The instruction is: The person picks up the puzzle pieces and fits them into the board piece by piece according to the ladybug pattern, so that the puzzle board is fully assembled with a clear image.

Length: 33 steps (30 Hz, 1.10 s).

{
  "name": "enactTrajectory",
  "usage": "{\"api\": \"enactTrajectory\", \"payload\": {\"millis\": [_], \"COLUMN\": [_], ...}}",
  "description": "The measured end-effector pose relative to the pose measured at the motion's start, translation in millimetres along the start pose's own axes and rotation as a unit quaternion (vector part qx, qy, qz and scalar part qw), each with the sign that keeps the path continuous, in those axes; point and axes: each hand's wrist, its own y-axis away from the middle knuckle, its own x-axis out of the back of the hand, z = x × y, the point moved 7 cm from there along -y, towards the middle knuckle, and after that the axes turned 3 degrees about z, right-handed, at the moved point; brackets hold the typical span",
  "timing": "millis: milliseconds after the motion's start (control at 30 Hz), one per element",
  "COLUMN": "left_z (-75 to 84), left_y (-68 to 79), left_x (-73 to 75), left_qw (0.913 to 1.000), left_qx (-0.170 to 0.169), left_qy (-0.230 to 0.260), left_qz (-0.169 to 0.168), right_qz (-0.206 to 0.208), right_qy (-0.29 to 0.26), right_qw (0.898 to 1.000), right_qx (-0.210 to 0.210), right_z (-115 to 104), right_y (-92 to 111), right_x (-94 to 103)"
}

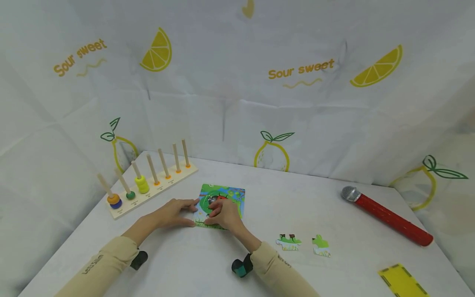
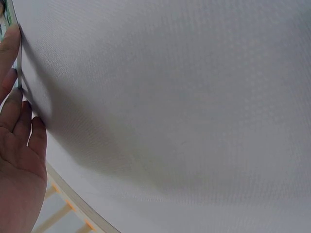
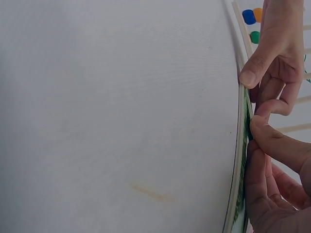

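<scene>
A square jigsaw puzzle [image 1: 237, 197] with a ladybug picture and green grass lies flat on the white table. My left hand [image 1: 171, 214] rests at its left side, thumb by the near corner and fingertips along the edge. In the left wrist view the left hand's fingers [image 2: 36, 138] reach loosely to that edge. Over the near part of the picture is my right hand [image 1: 226, 214], its fingers bent. The right wrist view shows its thumb and forefinger pinching a dark green puzzle piece [image 3: 250, 130], mostly hidden by the fingers.
Two loose puzzle pieces [image 1: 288, 242] [image 1: 321, 246] lie right of the right forearm. A wooden peg rack [image 1: 156, 189] with coloured beads stands at the left. On the right are a red toy microphone [image 1: 389, 216] and a yellow card [image 1: 402, 281]. A printed white curtain [image 1: 222, 82] hangs behind.
</scene>
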Motion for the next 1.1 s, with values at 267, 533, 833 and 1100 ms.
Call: {"api": "enactTrajectory", "payload": {"millis": [267,533,833,1100], "left_z": [-0.2,1.3,-4.6,-4.5], "left_y": [-0.7,-1.3,-2.2,-1.8], "left_x": [-0.2,-0.3,-2.3,-2.5], "left_qw": [1.0,0.9999,1.0,1.0], "left_qx": [0.002,0.01,0.008,0.009], "left_qy": [-0.002,0.004,0.0,0.003], "left_qz": [0.001,0.0,0.0,0.0], "right_qz": [0.005,0.008,0.024,0.04], "right_qy": [-0.027,-0.078,-0.154,-0.185], "right_qw": [1.0,0.997,0.988,0.982], "right_qx": [-0.011,-0.021,0.01,0.012], "right_z": [2,8,7,7], "right_y": [3,5,8,11], "right_x": [4.3,8.3,8.2,4.9]}}
